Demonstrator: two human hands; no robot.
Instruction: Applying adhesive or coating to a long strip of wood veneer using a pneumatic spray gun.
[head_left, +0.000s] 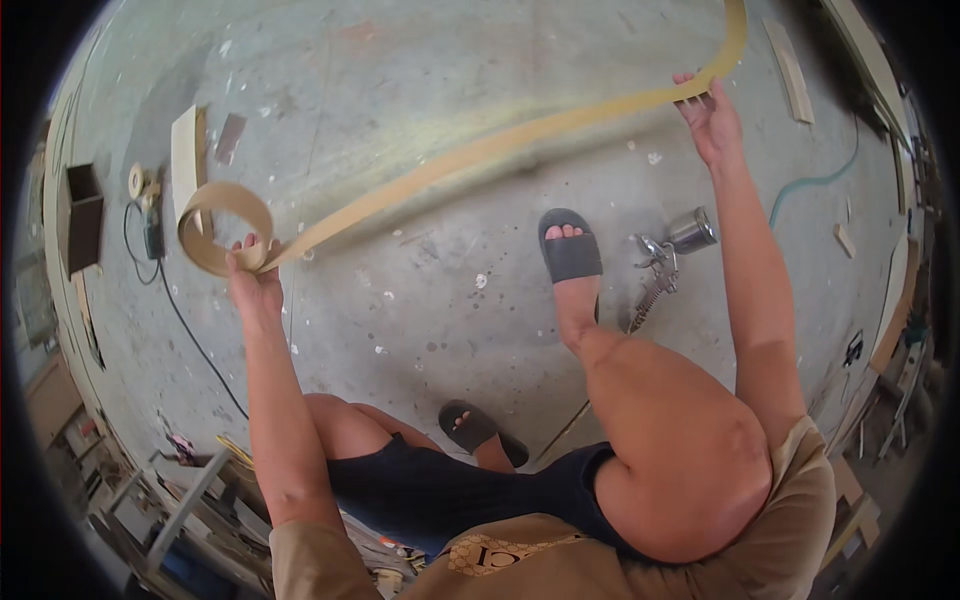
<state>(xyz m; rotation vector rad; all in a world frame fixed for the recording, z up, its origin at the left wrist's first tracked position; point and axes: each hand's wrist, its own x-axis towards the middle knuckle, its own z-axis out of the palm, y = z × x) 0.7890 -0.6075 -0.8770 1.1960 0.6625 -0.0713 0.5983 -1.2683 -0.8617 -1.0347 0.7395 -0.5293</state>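
Stretching across a grey, paint-speckled concrete floor (420, 330), a long, thin, pale tan strip of flexible wood veneer banding (470, 155) runs from one hand to the other, held clear of the ground. The left hand (252, 278) is clenched on the strip just where its end curls into a loose loop (222, 225), thumb and fingers pinching the band at the base of that coil. The right hand (712, 118) is raised well apart from the left, its fingers closed lightly over the strip's edge near the point where the band bends upward and runs out of the top of the view; whether the thumb presses from underneath is hard to tell at this angle. Between the hands the strip sags in a gentle curve. Below it, the person's right foot in a dark grey slide sandal (570, 248) rests on the floor, and the left foot in a matching sandal (470, 425) is tucked back nearer the body. Just beside the right foot lies a metal spray gun with a shiny cup (672, 250), and a green hose (815, 185) snakes across the floor further right. Near the coil, on the left, stand a pale wooden offcut (186, 150), a small roll of tape (136, 180) and a dark brown wooden box (82, 215), with a black cable (190, 335) trailing over the concrete.
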